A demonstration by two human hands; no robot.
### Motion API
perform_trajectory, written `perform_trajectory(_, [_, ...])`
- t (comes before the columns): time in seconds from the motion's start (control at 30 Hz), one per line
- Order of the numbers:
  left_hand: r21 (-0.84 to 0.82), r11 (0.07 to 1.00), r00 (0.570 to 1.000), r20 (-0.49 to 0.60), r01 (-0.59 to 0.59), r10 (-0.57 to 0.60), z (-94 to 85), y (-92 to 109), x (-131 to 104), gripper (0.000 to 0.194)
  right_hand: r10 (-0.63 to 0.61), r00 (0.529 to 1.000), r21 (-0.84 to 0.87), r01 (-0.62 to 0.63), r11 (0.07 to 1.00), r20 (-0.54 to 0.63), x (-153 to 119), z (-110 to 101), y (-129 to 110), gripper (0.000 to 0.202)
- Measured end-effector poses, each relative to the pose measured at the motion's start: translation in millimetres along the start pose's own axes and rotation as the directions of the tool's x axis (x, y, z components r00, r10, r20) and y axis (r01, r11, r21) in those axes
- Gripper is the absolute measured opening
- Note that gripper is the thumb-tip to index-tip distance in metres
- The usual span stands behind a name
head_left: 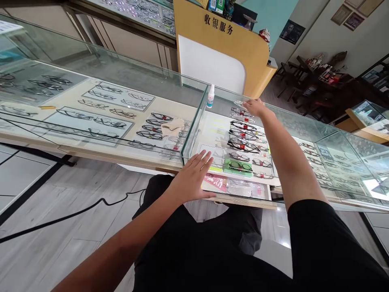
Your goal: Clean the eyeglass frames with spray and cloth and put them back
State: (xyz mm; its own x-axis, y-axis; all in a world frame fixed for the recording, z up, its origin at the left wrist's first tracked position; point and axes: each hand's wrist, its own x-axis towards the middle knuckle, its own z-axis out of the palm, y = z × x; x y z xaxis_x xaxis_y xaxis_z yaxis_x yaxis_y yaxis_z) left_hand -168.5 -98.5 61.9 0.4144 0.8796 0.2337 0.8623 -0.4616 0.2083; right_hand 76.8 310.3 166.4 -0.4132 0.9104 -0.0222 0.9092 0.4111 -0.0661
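My left hand (pixel 192 178) lies with fingers spread on the front glass edge of the display case, holding nothing. At the far end of a row of eyeglasses, my right hand (pixel 255 107) has its fingers bent together on a pair of clear-framed eyeglasses (pixel 239 103). Part of that pair is hidden behind the fingers. Nearer me in the same row are several dark-framed eyeglasses (pixel 243 135), some with red tags. One more pair of eyeglasses (pixel 240 166) rests on a green card at the front. A white spray bottle (pixel 210 97) stands upright left of my right hand.
An upright glass divider (pixel 194 129) separates this section from the left one, where a beige cloth (pixel 172 127) lies among eyeglasses. A drawer (pixel 240 187) with plastic packets is below the front edge. A wooden cashier counter (pixel 255 52) stands behind the case.
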Motion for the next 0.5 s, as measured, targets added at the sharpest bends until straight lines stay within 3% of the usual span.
perform_trajectory(0.23, [0.019,1.000,1.000,0.016,-0.005,0.005,0.8,-10,18,0.127,0.026,0.999,-0.002,-0.026,1.000,0.034,14,11,4,0.064])
perform_trajectory(0.5, [0.054,0.998,0.999,-0.017,-0.034,0.035,5.2,-20,30,0.123,-0.027,1.000,0.089,0.027,0.996,0.005,9,12,-3,0.055])
